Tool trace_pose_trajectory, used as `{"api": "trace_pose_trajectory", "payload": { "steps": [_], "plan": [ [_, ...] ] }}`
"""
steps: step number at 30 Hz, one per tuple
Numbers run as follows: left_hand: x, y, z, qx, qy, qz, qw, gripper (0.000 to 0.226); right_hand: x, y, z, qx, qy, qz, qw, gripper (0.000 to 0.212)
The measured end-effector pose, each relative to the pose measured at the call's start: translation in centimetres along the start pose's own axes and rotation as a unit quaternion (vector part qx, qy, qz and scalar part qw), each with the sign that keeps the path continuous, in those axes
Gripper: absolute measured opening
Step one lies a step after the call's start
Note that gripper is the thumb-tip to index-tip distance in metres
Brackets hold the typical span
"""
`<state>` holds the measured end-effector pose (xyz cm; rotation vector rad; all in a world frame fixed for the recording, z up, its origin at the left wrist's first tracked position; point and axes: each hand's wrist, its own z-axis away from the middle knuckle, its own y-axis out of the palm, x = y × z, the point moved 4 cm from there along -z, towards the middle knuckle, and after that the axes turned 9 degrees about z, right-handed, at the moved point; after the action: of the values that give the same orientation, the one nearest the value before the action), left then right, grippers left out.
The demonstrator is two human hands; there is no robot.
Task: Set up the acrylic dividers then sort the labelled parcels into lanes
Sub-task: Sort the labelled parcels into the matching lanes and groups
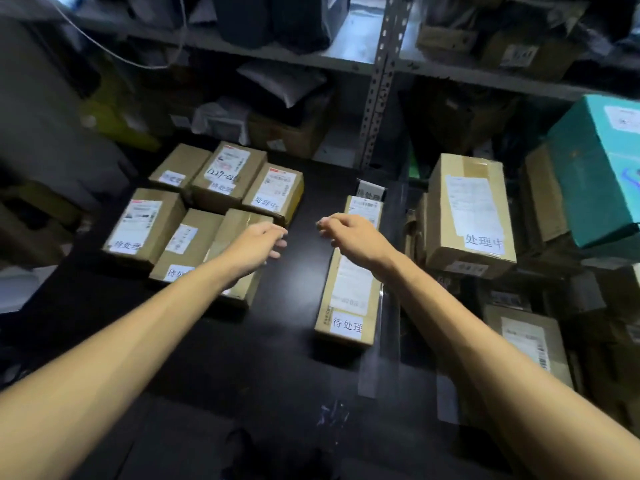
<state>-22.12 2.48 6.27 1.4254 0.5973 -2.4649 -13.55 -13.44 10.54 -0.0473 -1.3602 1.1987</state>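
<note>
Both arms are out over the dark table (284,341), hands mid-frame. The left hand (263,241) hangs above the cluster of six parcels (221,178) at centre left, fingers loosely curled, nothing in it that I can see. The right hand (349,233) hovers over the far end of the long parcel (348,296) at centre right, fingers bent down. Whether it pinches anything, I cannot tell.

Just right of that long parcel runs the acrylic divider (390,323), a clear upright strip heading up-frame toward a small label stand (370,192).

The parcels look like stiff taped cardboard, probably light enough for one hand. Take them by the long sides, because the tape will be slick. The acrylic should be rigid, smooth and liable to chip, so grip it by its edges.

The hard part is that the divider is nearly invisible against the dark top, and its far end may blend into glare. Its footing is not visible. The right-hand stacks, the big labelled box (467,216) and the teal box (602,168) hide whatever lies behind them, and the lower frame is murky.
</note>
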Motion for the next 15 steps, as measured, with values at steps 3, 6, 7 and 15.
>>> {"api": "trace_pose_trajectory", "payload": {
  "steps": [3,6,7,15],
  "plan": [
    [-0.1,-3.0,0.6,-0.010,0.017,0.025,0.999,0.021,2.5,2.8,0.0,-0.027,-0.007,0.022,0.999,0.032],
    [1.1,-6.3,1.5,-0.008,0.024,0.019,0.999,0.025,5.0,6.5,0.4,-0.023,-0.008,0.032,0.999,0.031],
    [1.5,-7.8,1.7,-0.004,0.029,0.010,1.000,0.026,6.1,7.6,0.4,-0.018,-0.007,0.033,0.999,0.033],
    [5.4,-21.0,2.8,-0.034,0.073,-0.037,0.996,0.024,14.5,15.7,-0.8,-0.024,-0.016,0.030,0.999,0.038]
  ]
}}
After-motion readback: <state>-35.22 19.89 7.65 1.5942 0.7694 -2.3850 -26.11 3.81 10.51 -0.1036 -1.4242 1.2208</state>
